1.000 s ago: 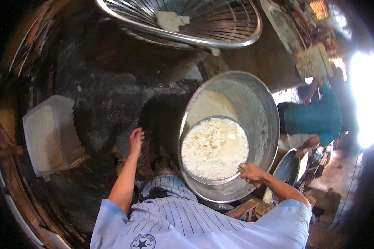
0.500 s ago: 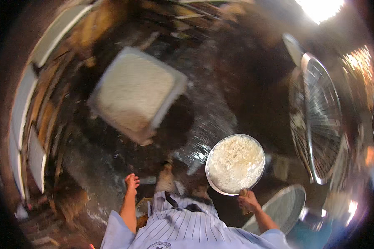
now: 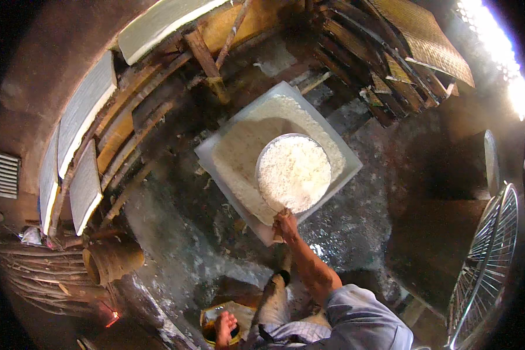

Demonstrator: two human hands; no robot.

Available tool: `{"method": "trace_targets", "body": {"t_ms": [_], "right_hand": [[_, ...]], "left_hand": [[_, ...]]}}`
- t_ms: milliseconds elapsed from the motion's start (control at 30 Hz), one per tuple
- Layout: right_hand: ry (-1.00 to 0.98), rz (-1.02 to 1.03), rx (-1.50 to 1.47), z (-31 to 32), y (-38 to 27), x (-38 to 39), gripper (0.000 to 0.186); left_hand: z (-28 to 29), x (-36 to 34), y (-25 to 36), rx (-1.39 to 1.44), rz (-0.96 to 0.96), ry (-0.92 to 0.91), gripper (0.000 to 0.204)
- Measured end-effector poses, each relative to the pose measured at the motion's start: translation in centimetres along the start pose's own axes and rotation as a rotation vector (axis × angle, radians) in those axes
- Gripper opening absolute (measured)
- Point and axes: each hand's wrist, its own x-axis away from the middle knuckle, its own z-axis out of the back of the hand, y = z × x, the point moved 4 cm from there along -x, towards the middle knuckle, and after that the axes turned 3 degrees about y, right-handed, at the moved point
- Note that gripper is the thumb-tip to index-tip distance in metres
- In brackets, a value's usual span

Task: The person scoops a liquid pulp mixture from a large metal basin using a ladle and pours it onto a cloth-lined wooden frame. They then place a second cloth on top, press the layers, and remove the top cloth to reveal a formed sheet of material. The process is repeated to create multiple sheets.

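Observation:
My right hand (image 3: 285, 225) grips the wooden handle of a round metal scoop, heaped with wet white grains (image 3: 293, 170). The scoop is over a square translucent plastic container (image 3: 344, 165) holding a bed of similar white material (image 3: 236, 160); whether it touches that bed I cannot tell. My left hand (image 3: 225, 326) hangs low near my leg with fingers apart and nothing in it, above or beside a yellowish bucket (image 3: 210, 315) on the floor.
Wooden racks (image 3: 122, 143) with pale panels (image 3: 86, 181) line the upper left. Planks under a woven mat (image 3: 420, 38) are at upper right. Firewood sticks (image 3: 38, 274) and a brown cylinder (image 3: 114, 262) lie lower left. A large metal slatted basket (image 3: 484, 262) stands at right.
I have turned from the big steel pot toward the square container. The scoop has moved out of the pot to over that container, still in my right hand.

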Motion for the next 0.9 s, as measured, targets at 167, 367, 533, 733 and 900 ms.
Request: {"method": "trace_targets", "body": {"t_ms": [167, 367, 533, 733, 900], "right_hand": [[0.091, -0.082, -0.056, -6.4, 3.1, -8.0, 0.026], [0.447, -0.032, 0.201, -2.9, 1.3, -13.2, 0.042], [0.536, -0.017, 0.422, -1.9, -7.1, -4.0, 0.047], [0.835, 0.503, 0.307, 13.3, -23.7, 16.9, 0.041], [0.686, 1.068, 0.057, 31.7, -22.1, 40.6, 0.037]], "left_hand": [[1.1, 1.2, -5.3, 0.018, 0.217, 0.120, 0.032], [-0.1, -1.2, -2.6, -0.048, 0.204, 0.047, 0.030], [1.3, -3.3, -2.1, -0.041, 0.072, 0.033, 0.029], [-6.7, -8.1, 5.9, -0.196, -0.120, -0.016, 0.020], [-21.7, -4.7, 4.5, -0.205, -0.089, -0.826, 0.026]]}}
